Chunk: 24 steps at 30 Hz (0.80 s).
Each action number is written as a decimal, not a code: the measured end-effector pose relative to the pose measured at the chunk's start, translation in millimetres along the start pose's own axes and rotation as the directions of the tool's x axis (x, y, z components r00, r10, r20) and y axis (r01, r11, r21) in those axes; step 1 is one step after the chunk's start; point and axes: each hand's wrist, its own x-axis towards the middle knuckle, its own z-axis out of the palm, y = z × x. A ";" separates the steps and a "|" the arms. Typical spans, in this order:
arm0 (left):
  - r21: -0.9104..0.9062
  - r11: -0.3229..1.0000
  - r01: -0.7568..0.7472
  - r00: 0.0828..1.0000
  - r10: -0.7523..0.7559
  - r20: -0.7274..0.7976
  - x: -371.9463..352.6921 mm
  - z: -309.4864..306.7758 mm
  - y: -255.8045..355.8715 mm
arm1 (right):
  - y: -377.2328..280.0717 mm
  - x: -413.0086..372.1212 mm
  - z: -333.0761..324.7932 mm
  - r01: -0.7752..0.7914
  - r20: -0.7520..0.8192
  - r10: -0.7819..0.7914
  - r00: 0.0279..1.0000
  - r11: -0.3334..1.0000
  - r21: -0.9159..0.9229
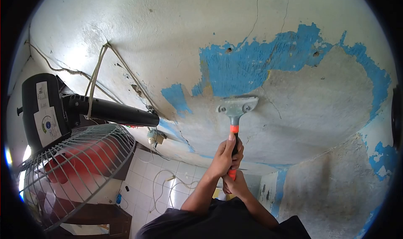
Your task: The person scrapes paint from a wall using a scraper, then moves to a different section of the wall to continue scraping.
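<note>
A long-handled wall scraper (pixel 235 108) stands with its wide grey head against the wall, its blade edge by the lower border of a blue paint patch (pixel 239 66). The handle is black and orange and points down towards me. My left hand (pixel 224 157) is wrapped round the upper part of the handle. Lower down, my right hand (pixel 236 185) closes round the handle's end, close below the left. Bare grey plaster (pixel 310 100) lies right of the scraper head, and whitish paint covers the wall above the blue.
A fan with a wire cage (pixel 79 167) and black post (pixel 113 111) stands close on the left. Cables (pixel 98 77) hang on the wall above it. A loose cord (pixel 157 188) lies on the white tiled floor (pixel 182 169). On the right, a wall corner shows flaking blue paint.
</note>
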 end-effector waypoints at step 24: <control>0.034 0.998 0.050 0.998 -0.051 0.022 1.7 -14.0 -0.1 | 13.9 11.8 2.4 0.015 -0.026 -0.018 0.999 0.996 -0.088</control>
